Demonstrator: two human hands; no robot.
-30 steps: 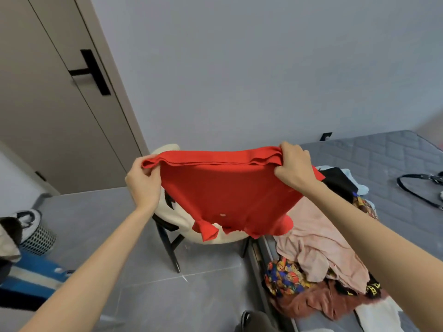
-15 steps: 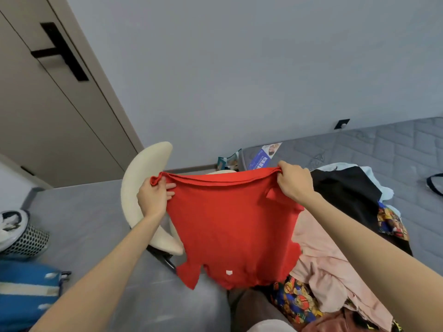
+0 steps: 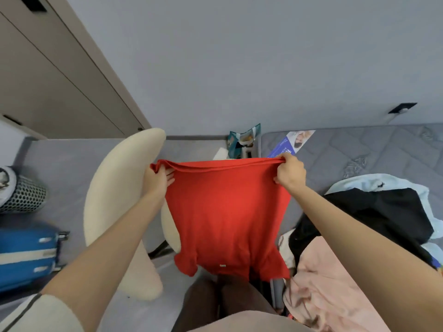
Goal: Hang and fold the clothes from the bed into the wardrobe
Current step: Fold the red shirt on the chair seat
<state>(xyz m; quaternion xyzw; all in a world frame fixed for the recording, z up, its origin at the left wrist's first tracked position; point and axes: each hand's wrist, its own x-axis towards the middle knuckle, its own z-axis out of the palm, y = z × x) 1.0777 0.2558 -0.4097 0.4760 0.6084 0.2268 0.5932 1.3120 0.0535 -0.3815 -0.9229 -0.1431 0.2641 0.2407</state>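
Two hands share one garment. My left hand and right hand each clench a corner of the upper edge of the soft red knit short-sleeved shirt. It hangs in the air straight ahead of me, pulled flat between them, with the sleeves at its six o'clock end.

I judge it light, limp and a little stretchy. It should not slip, but it would collapse into a rope if one corner were let go. The two corners suit a fold. For a hanger I would want the neck end, now lowest.

The cream padded curved-back chair sits close at the shirt's nine o'clock, so a swing that way could snag. At three o'clock lies the grey quilted mattress, with a black garment and a pale pink garment heaped at four. That leaves bare quilt at two for laying the shirt down. A blue hard suitcase narrows the floor at eight. The beige flat door stands at eleven, though I cannot tell whether it belongs to the wardrobe.
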